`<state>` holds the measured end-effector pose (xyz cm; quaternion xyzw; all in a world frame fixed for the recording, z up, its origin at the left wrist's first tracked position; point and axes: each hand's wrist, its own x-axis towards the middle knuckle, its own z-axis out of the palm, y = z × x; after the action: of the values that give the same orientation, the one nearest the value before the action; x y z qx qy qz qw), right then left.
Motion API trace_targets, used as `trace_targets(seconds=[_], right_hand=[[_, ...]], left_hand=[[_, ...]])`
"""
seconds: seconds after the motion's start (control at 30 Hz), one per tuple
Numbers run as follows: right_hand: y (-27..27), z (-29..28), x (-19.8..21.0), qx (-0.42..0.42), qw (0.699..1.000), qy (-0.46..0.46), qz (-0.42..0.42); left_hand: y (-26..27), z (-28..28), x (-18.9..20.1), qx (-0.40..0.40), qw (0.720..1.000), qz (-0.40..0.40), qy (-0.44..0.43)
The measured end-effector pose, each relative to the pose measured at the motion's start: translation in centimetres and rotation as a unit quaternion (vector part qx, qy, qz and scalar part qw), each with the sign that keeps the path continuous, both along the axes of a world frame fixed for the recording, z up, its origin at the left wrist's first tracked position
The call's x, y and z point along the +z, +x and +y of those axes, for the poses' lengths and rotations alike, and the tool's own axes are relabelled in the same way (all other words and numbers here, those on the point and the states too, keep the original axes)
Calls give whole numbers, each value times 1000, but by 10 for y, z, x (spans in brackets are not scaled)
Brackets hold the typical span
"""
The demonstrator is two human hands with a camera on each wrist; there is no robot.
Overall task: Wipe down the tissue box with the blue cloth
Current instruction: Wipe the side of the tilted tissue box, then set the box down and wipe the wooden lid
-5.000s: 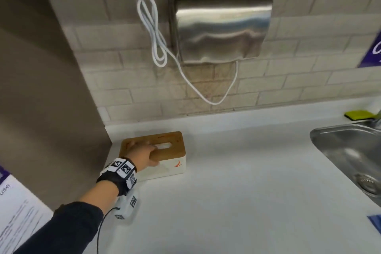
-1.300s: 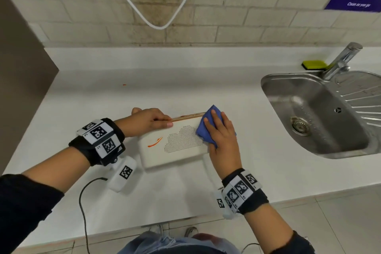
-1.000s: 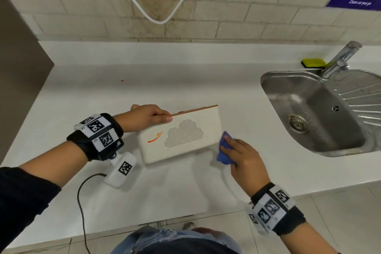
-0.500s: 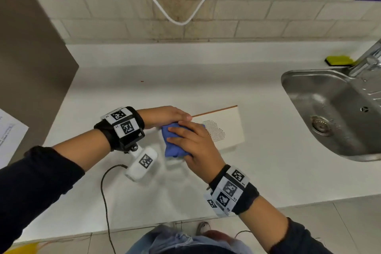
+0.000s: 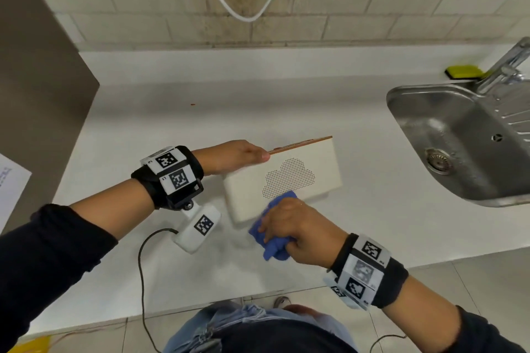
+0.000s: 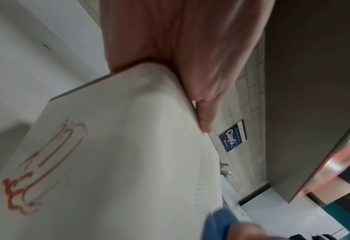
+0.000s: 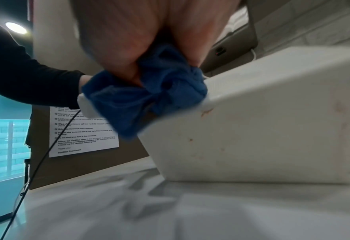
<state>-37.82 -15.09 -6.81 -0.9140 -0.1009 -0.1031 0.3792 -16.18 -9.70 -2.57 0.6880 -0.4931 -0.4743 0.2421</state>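
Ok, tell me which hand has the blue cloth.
The right hand grips the blue cloth against the tissue box; the left hand only holds the box's far edge.

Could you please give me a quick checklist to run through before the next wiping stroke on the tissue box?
1. Box held steady: ok. The left hand grips the far left end of the tissue box, which is tipped up on the counter.
2. Cloth in hand: ok. The right hand holds the bunched blue cloth.
3. Cloth touching the box: ok. It meets the box's near lower edge in the right wrist view.
4. Dirt left to wipe: not ok. Faint brownish spots show on the box's side.
5. Orange mark on the end face: not ok, a smear remains.
6. Wooden lid clean: cannot tell, only its edge shows.
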Motion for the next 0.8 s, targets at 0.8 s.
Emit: trace_targets(seconds=[0.8], right_hand=[[-70,-65,6,-248,643,724,-47]], left_hand=[[31,81,-13,-95,858,-498,-87]])
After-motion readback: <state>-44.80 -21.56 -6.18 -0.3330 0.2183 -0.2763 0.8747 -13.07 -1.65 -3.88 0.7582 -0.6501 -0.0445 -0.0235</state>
